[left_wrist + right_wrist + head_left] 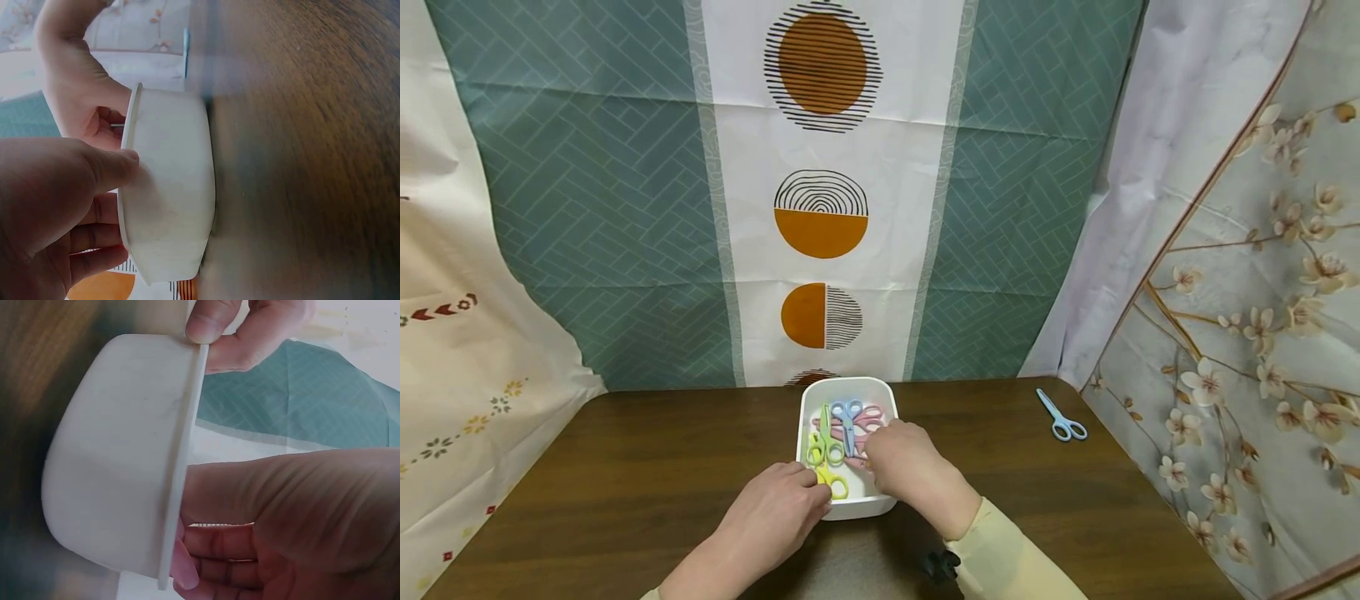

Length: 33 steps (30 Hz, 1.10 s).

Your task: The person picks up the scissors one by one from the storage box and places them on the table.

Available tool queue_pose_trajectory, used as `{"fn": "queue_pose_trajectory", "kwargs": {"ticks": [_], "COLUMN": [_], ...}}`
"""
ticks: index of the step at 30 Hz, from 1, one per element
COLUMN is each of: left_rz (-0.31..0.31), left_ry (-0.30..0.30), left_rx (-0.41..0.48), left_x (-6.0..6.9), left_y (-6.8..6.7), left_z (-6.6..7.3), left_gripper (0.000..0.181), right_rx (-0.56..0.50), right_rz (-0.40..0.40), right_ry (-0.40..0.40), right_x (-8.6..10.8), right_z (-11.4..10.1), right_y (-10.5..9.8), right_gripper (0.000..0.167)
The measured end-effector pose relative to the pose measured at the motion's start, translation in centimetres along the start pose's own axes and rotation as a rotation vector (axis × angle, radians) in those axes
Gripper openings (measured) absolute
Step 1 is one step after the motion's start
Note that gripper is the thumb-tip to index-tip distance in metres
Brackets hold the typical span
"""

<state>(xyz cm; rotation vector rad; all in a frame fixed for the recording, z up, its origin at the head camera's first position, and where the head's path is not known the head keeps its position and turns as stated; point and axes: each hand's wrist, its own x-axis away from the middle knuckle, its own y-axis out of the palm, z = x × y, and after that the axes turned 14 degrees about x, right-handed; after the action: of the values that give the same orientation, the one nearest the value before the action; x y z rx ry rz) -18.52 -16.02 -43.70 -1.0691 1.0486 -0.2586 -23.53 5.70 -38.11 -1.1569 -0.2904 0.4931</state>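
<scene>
A white plastic bin (852, 510) holds several children's scissors. Inside lie blue scissors (847, 423), green scissors (825, 432), yellow scissors (832, 482) and pink scissors (871, 413). At the near left corner, my left hand (778, 504) grips the bin's rim, thumb outside and fingers inside. My right hand (904, 463) reaches over the right rim into the bin. A pink scissors handle (184, 565) shows at its fingers in the right wrist view, and they appear to pinch it. The fingertips are partly hidden by the bin wall.
Light blue scissors (1062, 418) lie alone on the brown wooden table (700, 433), toward its far right corner. A patterned curtain (820, 250) hangs right behind the table, and floral cloth (1247, 400) borders the right side.
</scene>
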Motion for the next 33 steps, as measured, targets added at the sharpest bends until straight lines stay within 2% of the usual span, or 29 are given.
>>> {"fn": "queue_pose_trajectory", "kwargs": {"ticks": [9, 18, 27, 33], "left_rz": [-0.019, -0.023, -0.041, -0.028], "left_ry": [-0.015, -0.017, -0.03, -0.021], "left_rx": [0.011, 0.01, 0.013, 0.008], "left_x": [-0.1, -0.2, -0.2, -0.1], "left_y": [-0.1, -0.3, -0.4, -0.3], "left_z": [-0.2, -0.5, -0.3, -0.3], "left_gripper": [0.027, 0.028, 0.025, 0.027], "right_rx": [0.028, 0.036, -0.038, -0.065], "right_rz": [0.017, 0.042, 0.159, 0.228], "right_ry": [-0.016, -0.002, -0.006, 0.029], "right_x": [0.0, 0.6, 2.0, 2.6], "right_z": [0.5, 1.3, 2.3, 3.0], "right_y": [-0.6, -1.2, -0.3, 0.6], "right_gripper": [0.015, 0.028, 0.026, 0.023]}}
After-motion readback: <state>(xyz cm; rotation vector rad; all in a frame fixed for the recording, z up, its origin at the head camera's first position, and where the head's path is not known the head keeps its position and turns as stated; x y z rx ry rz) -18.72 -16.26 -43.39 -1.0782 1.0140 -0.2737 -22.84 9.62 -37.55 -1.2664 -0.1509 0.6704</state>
